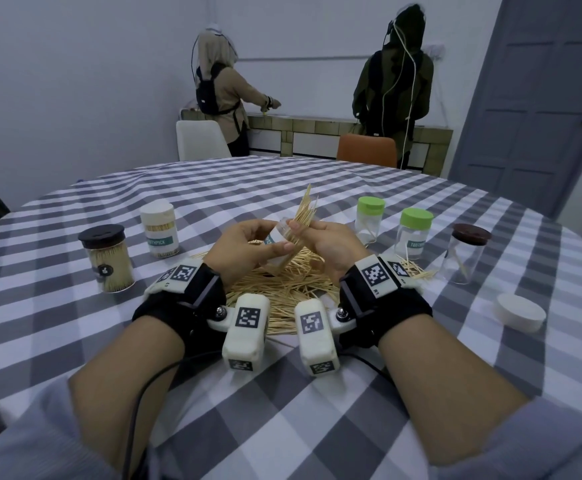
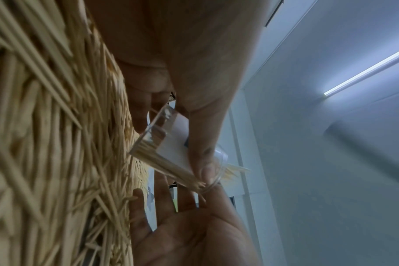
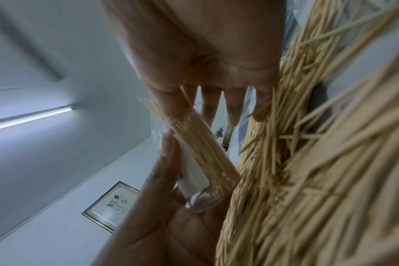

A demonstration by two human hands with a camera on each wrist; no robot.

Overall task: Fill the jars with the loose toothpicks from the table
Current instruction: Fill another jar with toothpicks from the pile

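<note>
Above the loose toothpick heap [image 1: 282, 285], the left hand [image 1: 244, 249] grips the tilted clear plastic labelled jar [image 1: 277, 242]; the right hand [image 1: 331, 244] pinches a toothpick bundle [image 1: 305, 211] at the jar's mouth. Best slide them in aligned.

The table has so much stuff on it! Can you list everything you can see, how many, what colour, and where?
Clear plastic jar with white label: 1, tilted, held over the pile, toothpicks sticking out.
Loose wooden toothpicks: a big pale pile, table middle, under the hands.
Black-lidded clear jar: 1, full, left.
White-lidded labelled jar: 1, full, left.
Green-lidded clear jars: 2, nearly empty, right.
Brown-lidded clear jar: 1, nearly empty, far right.
Loose white round lid: 1, right edge.
Grey-and-white checked tablecloth: 1, covering the table.
Chairs: white, orange, behind the table.
People standing: 2, backs turned, far wall.
Grey door: 1, right.
Left hand: holds the jar.
Right hand: pinches the toothpick bundle.
</note>
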